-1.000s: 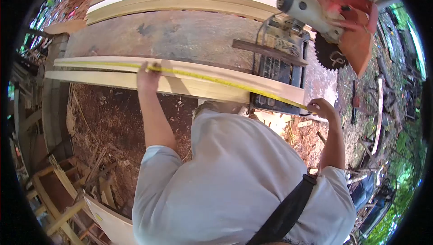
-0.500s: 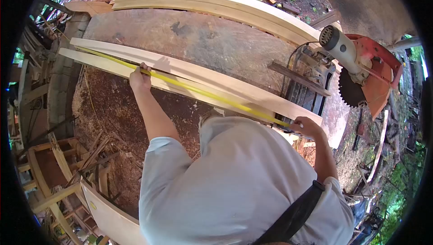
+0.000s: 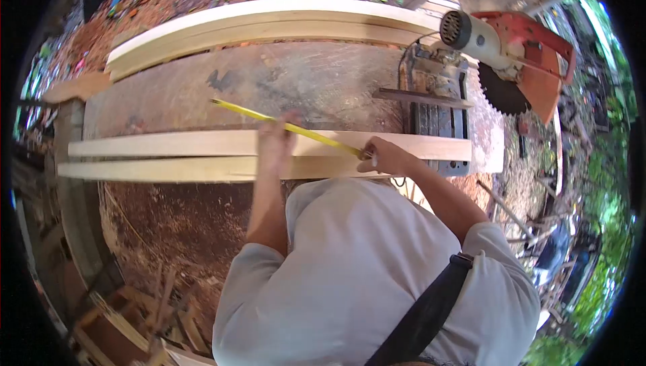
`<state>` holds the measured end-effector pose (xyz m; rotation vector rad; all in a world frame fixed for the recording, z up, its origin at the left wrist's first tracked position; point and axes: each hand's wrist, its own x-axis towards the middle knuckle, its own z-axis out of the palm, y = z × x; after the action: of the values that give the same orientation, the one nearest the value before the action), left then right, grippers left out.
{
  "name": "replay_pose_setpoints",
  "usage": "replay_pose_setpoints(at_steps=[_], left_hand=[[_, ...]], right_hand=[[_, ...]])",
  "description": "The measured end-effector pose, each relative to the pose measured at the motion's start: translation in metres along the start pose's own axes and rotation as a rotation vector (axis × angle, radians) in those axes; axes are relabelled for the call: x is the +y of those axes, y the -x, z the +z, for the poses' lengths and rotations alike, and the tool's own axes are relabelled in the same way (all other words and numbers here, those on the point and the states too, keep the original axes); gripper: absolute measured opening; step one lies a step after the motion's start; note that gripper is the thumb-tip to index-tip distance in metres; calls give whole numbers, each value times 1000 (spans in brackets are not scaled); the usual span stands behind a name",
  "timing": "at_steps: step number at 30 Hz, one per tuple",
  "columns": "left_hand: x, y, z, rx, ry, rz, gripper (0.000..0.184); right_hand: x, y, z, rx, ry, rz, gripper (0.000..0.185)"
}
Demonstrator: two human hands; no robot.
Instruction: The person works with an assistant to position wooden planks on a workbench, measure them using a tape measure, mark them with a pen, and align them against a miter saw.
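A yellow tape measure blade [image 3: 321, 138] runs slantwise above two pale wooden boards, its free end pointing to the upper left. My right hand [image 3: 381, 155] is closed around the tape measure at the blade's lower right end; the case is mostly hidden by the fingers. Farther along, my left hand [image 3: 274, 145] is round the blade, its fingers blurred by motion. Under the hands lie the far board [image 3: 168, 144] and the near board [image 3: 161, 170], side by side with a narrow gap at the left.
A red and grey circular saw [image 3: 501, 46] with an exposed toothed blade stands at the right on a metal base. Several long boards [image 3: 269, 19] lie stacked along the worktable's [image 3: 316, 76] far edge. Scrap wood [image 3: 128, 319] and sawdust are at the lower left.
My left hand has moved right, closer to my right hand. The exposed tape is much shorter, and its free end is off the boards' left end. The camera view has also turned.
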<state>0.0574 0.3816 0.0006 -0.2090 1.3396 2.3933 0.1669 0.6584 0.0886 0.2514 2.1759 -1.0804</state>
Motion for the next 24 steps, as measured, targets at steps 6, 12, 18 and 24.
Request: replay_pose_setpoints(at_steps=[6,12,18,24], left_hand=[[-42,15,72,-373,-141,-368,30],[-52,0,91,-421,2,-738,19],[-42,-72,94,-254,-973,-107,27],[-27,-204,18,-234,-1858,658,29]], right_hand=[[-40,-11,22,299,-212,-258,55],[2,-30,26,434,-181,-271,40],[64,-4,16,872,-177,-184,38],[174,35,11,1390,-260,312,44]])
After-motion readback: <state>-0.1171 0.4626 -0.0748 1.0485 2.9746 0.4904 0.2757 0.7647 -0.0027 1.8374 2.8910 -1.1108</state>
